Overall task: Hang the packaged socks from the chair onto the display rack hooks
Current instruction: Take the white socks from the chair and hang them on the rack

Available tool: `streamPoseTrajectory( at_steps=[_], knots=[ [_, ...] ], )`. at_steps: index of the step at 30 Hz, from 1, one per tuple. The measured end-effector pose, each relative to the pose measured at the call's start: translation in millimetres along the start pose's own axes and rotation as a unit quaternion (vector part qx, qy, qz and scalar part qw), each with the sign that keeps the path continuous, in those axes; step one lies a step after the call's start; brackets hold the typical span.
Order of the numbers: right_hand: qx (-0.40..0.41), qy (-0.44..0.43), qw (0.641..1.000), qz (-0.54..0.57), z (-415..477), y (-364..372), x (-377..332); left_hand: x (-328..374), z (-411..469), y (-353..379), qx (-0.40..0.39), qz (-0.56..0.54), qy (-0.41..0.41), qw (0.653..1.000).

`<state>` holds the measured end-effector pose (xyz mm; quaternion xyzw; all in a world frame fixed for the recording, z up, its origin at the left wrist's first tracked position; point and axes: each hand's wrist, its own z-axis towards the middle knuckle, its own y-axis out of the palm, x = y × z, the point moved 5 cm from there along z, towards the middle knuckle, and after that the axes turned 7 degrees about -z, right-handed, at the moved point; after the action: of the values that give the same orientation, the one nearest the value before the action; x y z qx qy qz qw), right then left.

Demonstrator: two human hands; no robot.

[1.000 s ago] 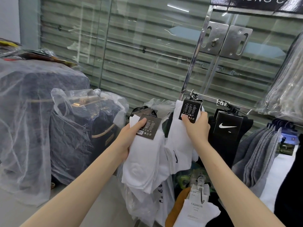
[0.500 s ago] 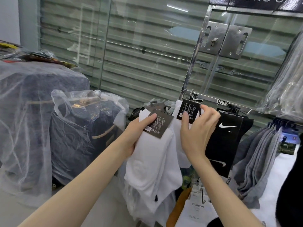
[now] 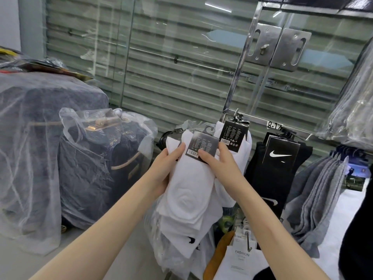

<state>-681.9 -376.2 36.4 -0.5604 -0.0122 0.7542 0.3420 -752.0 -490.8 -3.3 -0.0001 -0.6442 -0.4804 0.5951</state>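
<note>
My left hand [image 3: 164, 172] grips a stack of white packaged socks [image 3: 189, 190] from its left side. Its top pack carries a black card label [image 3: 201, 145] with a hook tab. My right hand [image 3: 221, 165] pinches that label's lower right, thumb on the card. Just behind, a white sock pack [image 3: 235, 136] hangs from a hook on the metal display rack bar [image 3: 260, 120]. Black socks with a white swoosh [image 3: 279, 156] hang further right on the same bar. The chair is hidden.
Plastic-wrapped dark suitcases [image 3: 94, 158] stand at the left. Grey socks [image 3: 323, 188] hang at the right, bagged goods [image 3: 355, 110] above them. Lower hooks hold white "FASHION" packs [image 3: 241, 257]. A glass door with a shutter [image 3: 171, 63] lies behind.
My right hand let go of the pack now hanging on the rack hook and came down left onto the top label of the stack. My left hand lifted the stack slightly toward the rack.
</note>
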Motion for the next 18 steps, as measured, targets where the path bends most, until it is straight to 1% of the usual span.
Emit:
streamPoseTrajectory(
  at_steps=[3,5,7,9,11,14,16,18],
  knots=[
    [0.016,0.018,0.999,0.024,4,-6,-1,-2,2,-1,0.013,0.008,0.019,1.0],
    [0.012,0.024,0.999,0.029,6,-8,-3,-3,4,-2,0.014,0.007,0.031,0.999],
    [0.006,0.022,1.0,0.02,5,-10,-7,-4,5,-1,0.009,0.0,0.031,0.999],
    [0.016,0.02,0.999,0.029,6,-16,-9,-6,6,0,0.009,-0.004,0.028,1.0],
    [0.039,0.032,0.997,0.064,5,-23,-8,-7,7,-2,0.029,-0.008,0.038,0.999],
    [0.065,0.052,0.993,0.089,13,-38,-9,-6,8,-8,0.08,-0.02,0.045,0.996],
    [0.07,0.049,0.993,0.087,20,-49,-14,-6,8,-14,0.109,-0.028,0.04,0.993],
    [0.086,0.028,0.994,0.064,26,-58,-21,-6,7,-19,0.127,-0.033,0.036,0.991]
  ],
)
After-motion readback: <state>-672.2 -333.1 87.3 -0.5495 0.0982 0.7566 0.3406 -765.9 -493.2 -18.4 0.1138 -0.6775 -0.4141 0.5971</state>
